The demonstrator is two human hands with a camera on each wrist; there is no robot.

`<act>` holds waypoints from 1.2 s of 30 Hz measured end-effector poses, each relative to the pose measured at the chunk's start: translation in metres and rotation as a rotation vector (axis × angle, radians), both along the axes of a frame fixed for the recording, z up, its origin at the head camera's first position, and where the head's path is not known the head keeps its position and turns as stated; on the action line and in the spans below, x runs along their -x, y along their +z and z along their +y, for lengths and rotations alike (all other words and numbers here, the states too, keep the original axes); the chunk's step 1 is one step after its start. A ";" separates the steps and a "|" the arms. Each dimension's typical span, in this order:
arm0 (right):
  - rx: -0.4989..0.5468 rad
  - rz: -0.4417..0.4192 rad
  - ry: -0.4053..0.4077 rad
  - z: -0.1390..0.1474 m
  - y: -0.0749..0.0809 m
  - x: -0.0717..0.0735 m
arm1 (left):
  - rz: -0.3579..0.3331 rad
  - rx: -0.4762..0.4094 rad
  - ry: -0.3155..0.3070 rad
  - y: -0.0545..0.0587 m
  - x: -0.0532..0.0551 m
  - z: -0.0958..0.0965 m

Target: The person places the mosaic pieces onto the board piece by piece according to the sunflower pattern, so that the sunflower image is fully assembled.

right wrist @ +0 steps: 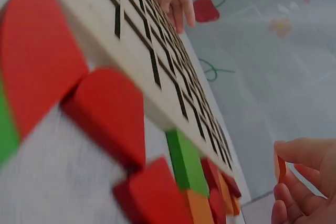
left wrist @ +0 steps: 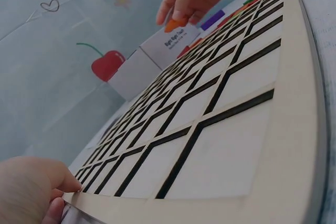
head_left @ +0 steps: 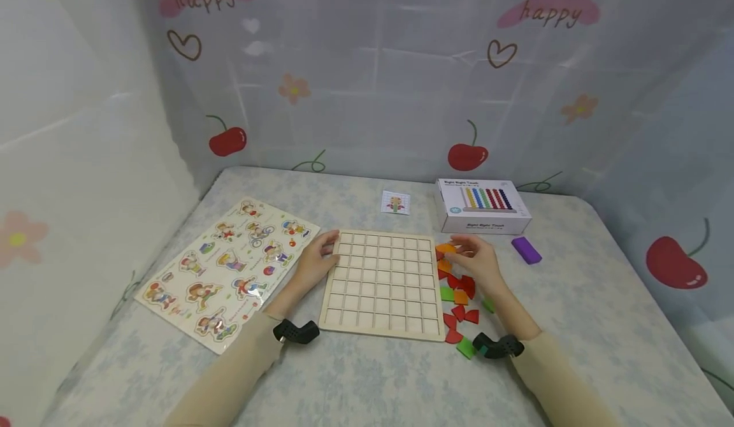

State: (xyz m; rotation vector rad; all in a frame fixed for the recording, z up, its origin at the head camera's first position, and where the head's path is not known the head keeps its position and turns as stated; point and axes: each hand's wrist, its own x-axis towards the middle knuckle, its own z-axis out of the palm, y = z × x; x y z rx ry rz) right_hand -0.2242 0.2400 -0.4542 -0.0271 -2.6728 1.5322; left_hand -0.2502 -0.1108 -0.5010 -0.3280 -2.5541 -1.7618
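A square wooden grid board (head_left: 383,334), its compartments bare, lies in the middle of the table. My left hand (head_left: 312,262) holds its far left edge, the thumb at the rim in the left wrist view. At the board's right side, my right hand (head_left: 478,262) pinches a small orange block (right wrist: 281,169) between thumb and fingers, raised above the table. Below that hand, loose blocks lie along the board's right edge: red rounded pieces (head_left: 467,285), a green piece (head_left: 447,294) and an orange square (head_left: 461,297) among them.
A sheet of cartoon figures (head_left: 229,280) lies left of the board. Behind the board is a small pattern card (head_left: 395,202). A white box (head_left: 483,207) stands at the back right, with a purple block (head_left: 526,250) in front of it. Curtains (head_left: 367,83) enclose the table.
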 end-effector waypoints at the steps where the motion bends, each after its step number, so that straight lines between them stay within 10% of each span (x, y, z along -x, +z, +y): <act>1: 0.013 0.015 0.021 -0.008 0.002 0.003 | 0.000 0.003 0.002 0.000 -0.001 0.000; 14: 0.066 0.036 0.190 -0.095 -0.010 0.036 | 0.018 -0.006 -0.028 0.000 -0.002 0.002; 36: 0.031 0.041 0.223 -0.112 -0.024 0.036 | 0.038 0.075 0.009 0.003 -0.003 0.001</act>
